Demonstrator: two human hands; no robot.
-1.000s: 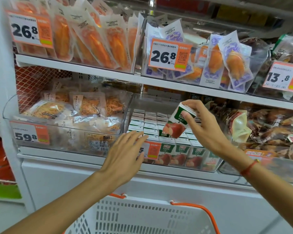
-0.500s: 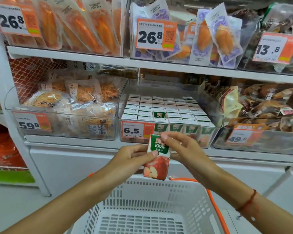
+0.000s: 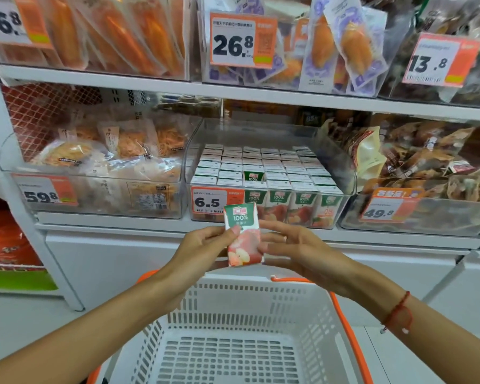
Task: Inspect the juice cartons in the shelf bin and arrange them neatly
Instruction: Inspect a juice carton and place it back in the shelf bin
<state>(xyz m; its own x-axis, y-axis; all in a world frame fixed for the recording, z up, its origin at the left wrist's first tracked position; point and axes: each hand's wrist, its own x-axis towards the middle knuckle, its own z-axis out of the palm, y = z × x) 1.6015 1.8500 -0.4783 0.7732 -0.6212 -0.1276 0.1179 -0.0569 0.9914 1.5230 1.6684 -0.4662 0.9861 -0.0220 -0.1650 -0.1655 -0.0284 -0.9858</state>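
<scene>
Since prev. frame: carton stayed out of the bin, held lower-centre w/ its front face turned to camera; both hands kept on it, grip shifted slightly.

Items, largest to smallest:
1. Shopping basket – white w/ orange handles, nearest, directly below the hands. Risk: a dropped carton would land in it, not back on the shelf.
2. Shelf bin – clear plastic, centre of middle shelf, behind the 6.5 price tag. Packed w/ rows of juice cartons; one gap in the 2nd row from the front, where a green face showed. Risk: neighbours could lean into the gap and block re-insertion.
3. Left hand – thumb and fingers pinched the carton's left edge.
4. Right hand – fingers curled round its right edge, thumb on front.
5. Held carton – upright, slightly tilted, well in front of the bin, above the basket. Risk: edge-only hold could slip while turning it for inspection; a hard squeeze could dent it.
</scene>
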